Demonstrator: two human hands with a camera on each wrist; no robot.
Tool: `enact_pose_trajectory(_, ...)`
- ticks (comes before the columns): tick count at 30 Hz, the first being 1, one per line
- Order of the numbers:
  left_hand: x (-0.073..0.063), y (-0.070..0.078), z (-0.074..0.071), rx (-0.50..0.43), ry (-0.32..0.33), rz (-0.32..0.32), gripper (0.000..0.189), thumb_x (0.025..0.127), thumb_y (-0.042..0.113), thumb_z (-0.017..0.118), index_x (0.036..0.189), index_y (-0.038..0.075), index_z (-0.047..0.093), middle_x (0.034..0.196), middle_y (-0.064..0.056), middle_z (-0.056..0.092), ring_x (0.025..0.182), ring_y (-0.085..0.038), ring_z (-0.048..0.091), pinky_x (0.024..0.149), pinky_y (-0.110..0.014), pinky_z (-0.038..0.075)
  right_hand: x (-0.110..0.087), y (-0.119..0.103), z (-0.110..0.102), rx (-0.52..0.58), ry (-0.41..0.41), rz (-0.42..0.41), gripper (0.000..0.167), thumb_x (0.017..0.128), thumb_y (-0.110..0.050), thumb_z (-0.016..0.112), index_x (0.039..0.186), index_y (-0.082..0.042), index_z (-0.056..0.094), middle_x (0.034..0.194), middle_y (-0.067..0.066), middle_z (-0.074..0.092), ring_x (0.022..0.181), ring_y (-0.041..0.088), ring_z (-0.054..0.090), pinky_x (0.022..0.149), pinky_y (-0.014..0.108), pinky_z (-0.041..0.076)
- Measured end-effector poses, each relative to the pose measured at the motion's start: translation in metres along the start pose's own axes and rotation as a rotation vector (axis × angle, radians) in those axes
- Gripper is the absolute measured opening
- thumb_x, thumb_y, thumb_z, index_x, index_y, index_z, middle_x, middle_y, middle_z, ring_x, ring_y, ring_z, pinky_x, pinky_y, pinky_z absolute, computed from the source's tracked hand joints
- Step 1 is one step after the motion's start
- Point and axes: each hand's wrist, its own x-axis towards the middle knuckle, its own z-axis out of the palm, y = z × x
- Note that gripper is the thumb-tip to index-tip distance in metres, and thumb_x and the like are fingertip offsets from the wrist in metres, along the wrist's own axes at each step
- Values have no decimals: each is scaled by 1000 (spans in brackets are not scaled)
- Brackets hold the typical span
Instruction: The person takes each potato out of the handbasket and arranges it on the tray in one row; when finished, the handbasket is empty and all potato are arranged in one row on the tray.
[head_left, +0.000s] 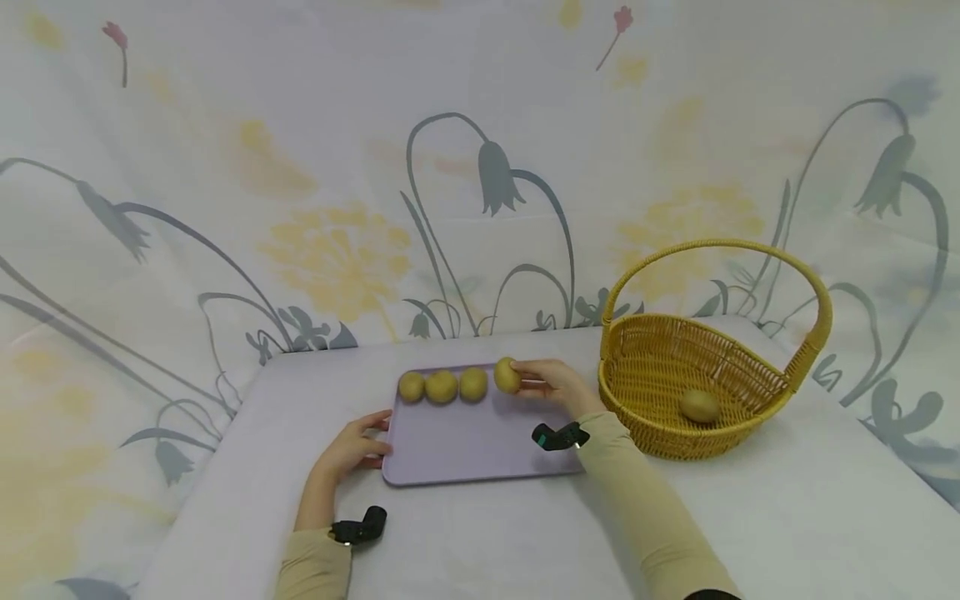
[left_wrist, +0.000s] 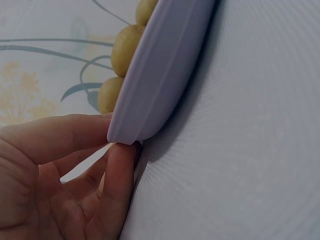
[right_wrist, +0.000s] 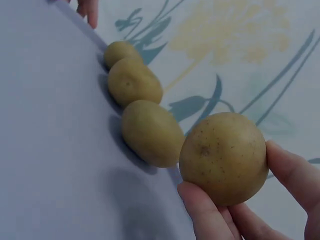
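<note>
My right hand pinches a potato between thumb and fingers, over the far right part of the lilac tray. Three more potatoes stand in a row along the tray's far edge: one at the left, one in the middle and one at the right, nearest the held one. My left hand grips the tray's left rim, with fingers above and below the edge in the left wrist view. A further potato lies inside the wicker basket to the right.
The basket's tall arched handle rises beside my right forearm. A white cloth covers the table. Behind it hangs a flower-patterned curtain. Each wrist wears a black camera, such as the one on the left.
</note>
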Motion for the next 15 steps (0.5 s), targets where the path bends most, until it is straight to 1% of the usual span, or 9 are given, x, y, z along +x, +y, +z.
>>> enact_pose_trajectory(2, 1, -1, 1, -2, -4, 2, 70, 75, -7, 60, 138, -10, 31, 128, -30, 37, 76, -13, 53, 62, -26, 52, 8, 6, 2, -33, 47, 9, 31, 88, -6, 60, 116, 6, 57, 78, 4, 63, 75, 17, 61, 68, 30, 55)
enact_pose_trajectory(4, 2, -1, 3, -3, -4, -3, 70, 75, -7, 60, 138, -10, 31, 128, -29, 37, 75, -13, 53, 62, -25, 52, 14, 11, 5, -44, 96, 18, 40, 86, -7, 62, 121, 10, 53, 76, 4, 63, 72, 16, 61, 67, 30, 55)
enact_pose_trajectory(6, 2, -2, 5, -5, 4, -13, 69, 75, -7, 61, 138, -9, 33, 127, -28, 39, 75, -13, 53, 62, -25, 52, 18, 15, 8, -59, 153, 25, 39, 83, -6, 66, 117, 11, 55, 72, 5, 62, 67, 16, 61, 64, 30, 56)
enact_pose_trajectory(9, 3, -3, 6, -6, 17, -24, 68, 74, -8, 61, 137, -9, 35, 126, -27, 40, 75, -14, 53, 62, -26, 52, 20, 18, 12, -96, 214, 22, 37, 80, -7, 69, 110, 11, 57, 69, 7, 61, 62, 16, 60, 60, 31, 55)
enact_pose_trajectory(12, 2, -3, 5, -3, 37, -30, 68, 73, -9, 61, 136, -8, 36, 126, -27, 41, 75, -15, 53, 62, -27, 52, 22, 19, 18, -141, 239, 8, 39, 79, -10, 71, 109, 10, 57, 70, 6, 60, 60, 15, 60, 59, 29, 55)
enact_pose_trajectory(15, 2, -1, 2, 6, 52, -30, 68, 73, -9, 61, 137, -8, 36, 126, -26, 42, 75, -15, 53, 62, -27, 52, 24, 18, 22, -139, 238, -2, 41, 79, -12, 72, 110, 10, 57, 71, 6, 60, 61, 14, 60, 60, 29, 55)
